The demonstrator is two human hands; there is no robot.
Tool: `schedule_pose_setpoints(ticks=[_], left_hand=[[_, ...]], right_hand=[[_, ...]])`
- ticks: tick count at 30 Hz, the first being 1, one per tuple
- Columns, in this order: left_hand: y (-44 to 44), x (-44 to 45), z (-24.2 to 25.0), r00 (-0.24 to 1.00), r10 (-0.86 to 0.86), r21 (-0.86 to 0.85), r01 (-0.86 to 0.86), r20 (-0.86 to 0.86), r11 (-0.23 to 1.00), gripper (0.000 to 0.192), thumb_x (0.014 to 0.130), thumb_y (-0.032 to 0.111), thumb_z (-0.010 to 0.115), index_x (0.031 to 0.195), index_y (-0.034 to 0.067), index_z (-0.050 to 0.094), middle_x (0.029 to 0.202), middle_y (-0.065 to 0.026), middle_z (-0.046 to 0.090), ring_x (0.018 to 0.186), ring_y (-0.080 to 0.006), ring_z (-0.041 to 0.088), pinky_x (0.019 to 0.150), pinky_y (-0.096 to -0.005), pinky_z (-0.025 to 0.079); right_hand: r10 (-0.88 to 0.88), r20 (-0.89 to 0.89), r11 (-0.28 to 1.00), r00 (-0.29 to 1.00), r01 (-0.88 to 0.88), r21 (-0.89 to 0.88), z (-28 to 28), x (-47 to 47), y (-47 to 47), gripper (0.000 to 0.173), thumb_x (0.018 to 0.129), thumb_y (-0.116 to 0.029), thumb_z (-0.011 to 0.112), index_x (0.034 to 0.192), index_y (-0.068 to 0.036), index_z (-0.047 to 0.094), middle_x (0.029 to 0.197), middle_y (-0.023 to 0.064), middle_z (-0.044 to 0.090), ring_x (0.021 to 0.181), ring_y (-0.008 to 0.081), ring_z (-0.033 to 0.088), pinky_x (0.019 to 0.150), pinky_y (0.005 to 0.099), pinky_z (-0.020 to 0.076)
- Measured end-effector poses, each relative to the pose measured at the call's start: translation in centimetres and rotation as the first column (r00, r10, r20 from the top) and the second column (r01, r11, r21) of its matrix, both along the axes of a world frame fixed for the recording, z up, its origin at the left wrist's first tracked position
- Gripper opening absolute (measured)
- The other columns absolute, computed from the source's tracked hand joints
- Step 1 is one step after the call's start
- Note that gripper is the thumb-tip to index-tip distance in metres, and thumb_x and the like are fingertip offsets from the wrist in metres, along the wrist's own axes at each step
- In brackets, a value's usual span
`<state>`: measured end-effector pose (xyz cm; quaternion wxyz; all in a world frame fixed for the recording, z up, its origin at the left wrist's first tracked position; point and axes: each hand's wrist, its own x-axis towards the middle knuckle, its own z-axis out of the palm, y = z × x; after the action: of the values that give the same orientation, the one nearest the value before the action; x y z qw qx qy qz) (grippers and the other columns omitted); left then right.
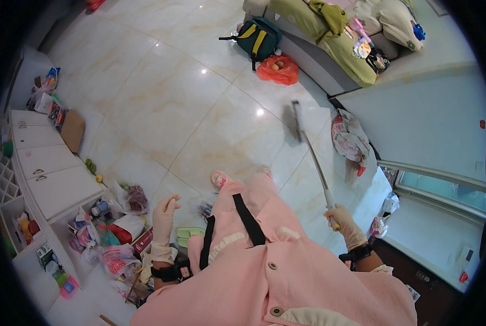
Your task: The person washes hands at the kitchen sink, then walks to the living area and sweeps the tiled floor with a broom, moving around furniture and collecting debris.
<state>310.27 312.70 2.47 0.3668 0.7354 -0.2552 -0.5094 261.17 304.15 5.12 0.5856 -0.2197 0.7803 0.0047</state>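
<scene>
My right hand (344,223), in a thin pale glove, grips the white upper end of a long-handled floor tool (317,163). Its metal shaft slants away from me to a narrow, dark head (296,121) near the tiled floor (194,114). Blur at the head leaves it unsettled whether this is a broom or a mop. My left hand (166,216), gloved too, is raised at my left side with nothing in it, the fingers loosely bent and partly apart. Below it, a light green plastic tray (189,235) shows beside my leg.
A green backpack (263,38) and a red plastic bag (277,69) with round items stand against the sofa (322,61). To the right, a white plastic bag (351,136) leans by a pale panel. White cabinets (64,189) line the left, with bags and a cardboard piece (73,130) before them.
</scene>
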Motion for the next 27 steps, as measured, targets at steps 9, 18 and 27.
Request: schedule_pose_setpoints(ticks=[9, 18, 27], left_hand=[[0.1, 2.7, 0.3, 0.998, 0.053, 0.018, -0.053, -0.017, 0.998, 0.024, 0.087, 0.014, 0.049, 0.105, -0.001, 0.056, 0.096, -0.0064, 0.06, 0.076, -0.011, 0.054, 0.072, -0.0234, 0.044], [-2.7, 8.0, 0.2, 0.986, 0.16, 0.005, -0.161, 0.033, 0.987, 0.024, 0.086, 0.013, 0.049, 0.104, -0.002, 0.057, 0.095, -0.0071, 0.061, 0.075, -0.011, 0.055, 0.07, -0.0234, 0.044], [-7.5, 14.3, 2.7, 0.961, 0.258, 0.038, -0.263, 0.098, 0.964, 0.024, 0.088, 0.014, 0.048, 0.104, -0.002, 0.056, 0.096, -0.006, 0.06, 0.076, -0.0118, 0.054, 0.074, -0.0248, 0.043]], right_hand=[[-0.603, 0.044, 0.783, 0.797, 0.58, 0.226, -8.0, -2.3, 1.5, 0.012, 0.07, -0.002, 0.054, 0.069, -0.006, 0.043, 0.052, 0.0046, 0.047, 0.039, 0.0159, 0.045, 0.036, 0.0269, 0.0356], [-0.81, 0.092, 0.541, 0.579, 0.678, 0.498, -11.4, 5.6, -3.5, 0.012, 0.074, -0.005, 0.05, 0.067, -0.008, 0.041, 0.05, 0.0034, 0.048, 0.041, 0.0124, 0.045, 0.036, 0.0227, 0.0278], [-0.809, 0.159, 0.541, 0.565, 0.611, 0.578, -10.6, 17.4, -15.6, 0.012, 0.071, -0.004, 0.049, 0.061, -0.005, 0.043, 0.052, 0.003, 0.046, 0.043, 0.0125, 0.046, 0.035, 0.0218, 0.0271]])
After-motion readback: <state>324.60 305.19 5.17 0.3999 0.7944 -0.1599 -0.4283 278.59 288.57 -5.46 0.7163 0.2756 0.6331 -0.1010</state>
